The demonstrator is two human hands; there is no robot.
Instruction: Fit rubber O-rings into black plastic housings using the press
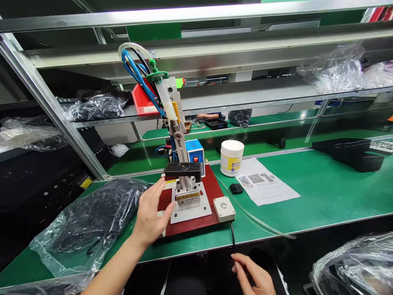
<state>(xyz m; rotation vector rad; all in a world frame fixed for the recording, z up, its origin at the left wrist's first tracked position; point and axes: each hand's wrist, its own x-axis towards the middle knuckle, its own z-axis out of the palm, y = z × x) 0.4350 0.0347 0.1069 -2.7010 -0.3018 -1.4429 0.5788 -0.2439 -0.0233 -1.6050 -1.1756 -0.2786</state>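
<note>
My left hand (152, 211) is beside the front left of a small bench press (181, 141), thumb and fingers apart and nothing in its grasp. Its fingertips are close to the left end of a black slotted bar-shaped part (172, 169), which sits crosswise on the press fixture and has a round disc in its middle. A syringe (166, 98) with a green cap and blue tubes rises on the press column. Below the bench edge, my right hand (256, 276) has thumb and index finger drawn together; anything between them is too small to make out.
A grey push-button box (224, 209) sits at the press base's right. Behind are a white tub (232, 157), a printed sheet (265, 182) and a small black piece (236, 188). A clear hose (258, 221) crosses the bench. Bagged black parts (95, 221) lie left; black parts (350, 151) lie right.
</note>
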